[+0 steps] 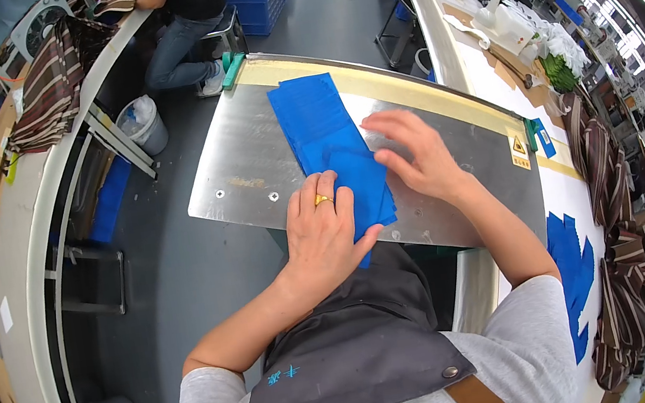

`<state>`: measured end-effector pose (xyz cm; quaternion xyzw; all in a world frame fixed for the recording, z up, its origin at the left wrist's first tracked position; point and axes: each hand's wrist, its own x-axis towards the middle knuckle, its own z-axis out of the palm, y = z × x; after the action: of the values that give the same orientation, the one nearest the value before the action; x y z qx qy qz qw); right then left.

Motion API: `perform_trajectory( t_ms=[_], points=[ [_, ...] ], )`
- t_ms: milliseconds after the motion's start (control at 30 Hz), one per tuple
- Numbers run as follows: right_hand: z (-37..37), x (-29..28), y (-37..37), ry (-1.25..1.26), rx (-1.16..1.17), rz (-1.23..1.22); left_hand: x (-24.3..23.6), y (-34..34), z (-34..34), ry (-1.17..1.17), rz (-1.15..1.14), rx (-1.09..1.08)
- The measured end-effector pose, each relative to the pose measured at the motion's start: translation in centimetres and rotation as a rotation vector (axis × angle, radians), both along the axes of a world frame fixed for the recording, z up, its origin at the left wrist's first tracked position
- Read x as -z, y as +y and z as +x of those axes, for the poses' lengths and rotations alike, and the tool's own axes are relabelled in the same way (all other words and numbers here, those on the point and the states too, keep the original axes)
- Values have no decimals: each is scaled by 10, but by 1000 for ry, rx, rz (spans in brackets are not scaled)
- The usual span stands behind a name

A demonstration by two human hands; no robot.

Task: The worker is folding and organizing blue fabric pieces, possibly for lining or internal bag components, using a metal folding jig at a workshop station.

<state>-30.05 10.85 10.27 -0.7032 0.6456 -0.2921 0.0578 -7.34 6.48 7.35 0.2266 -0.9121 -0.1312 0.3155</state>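
A stack of long blue fabric pieces (315, 115) lies lengthwise on a metal work plate (228, 157). On its near end rests a shorter blue piece (358, 175), set slightly askew. My left hand (321, 222), with a ring on one finger, lies flat on the near left part of the blue fabric, its thumb along the lower edge. Over the right edge of the stack hovers my right hand (415, 154), fingers spread and slightly curved, with nothing visible in them. A corner of blue fabric hangs past the plate's near edge, under my left hand.
Green clamps (233, 71) sit at the plate's far corners, and yellow tape (404, 77) runs along its far edge. More blue pieces (571, 273) and striped brown fabric (621, 274) lie at right. A white bin (143, 126) stands left, near a seated person (190, 38).
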Motion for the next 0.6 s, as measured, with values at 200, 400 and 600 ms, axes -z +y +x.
perform_trajectory(
  t_ms=[200, 400, 600],
  points=[
    [-4, 26, 2, -37, -179, -9, 3, -22, 17, -20, 173, 110],
    [10, 30, -7, -50, -173, -44, -19, -8, 12, -53, 84, 12],
    [-8, 51, -2, -96, -142, -157, -15, -17, -16, -244, 102, 155]
  ],
)
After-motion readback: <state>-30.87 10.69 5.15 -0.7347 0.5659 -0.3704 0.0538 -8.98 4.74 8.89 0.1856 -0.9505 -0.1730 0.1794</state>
